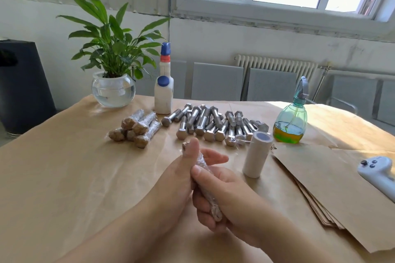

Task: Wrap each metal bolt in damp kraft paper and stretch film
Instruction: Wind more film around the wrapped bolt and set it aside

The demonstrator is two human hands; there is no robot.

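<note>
1. Your two hands hold one wrapped bolt (204, 179) in the air above the desk (74, 173), near you.
2. The bolt's long way runs from close to you up and away, tilted left.
3. Your right hand (222, 200) curls round the low end; your left hand (181, 177) cups the top, thumb up along it.
4. The pile of wrapped bolts (136, 128) lies to the far left, so your left hand is nearer.
5. Your fingers hide most of the bolt, so you can't tell if the film is all on.

Bare brown-paper-covered table (64, 177) lies open at nine o'clock. At twelve o'clock, loose steel hex bolts (211, 124) block; at two, an upright white film roll (257, 155).
</note>
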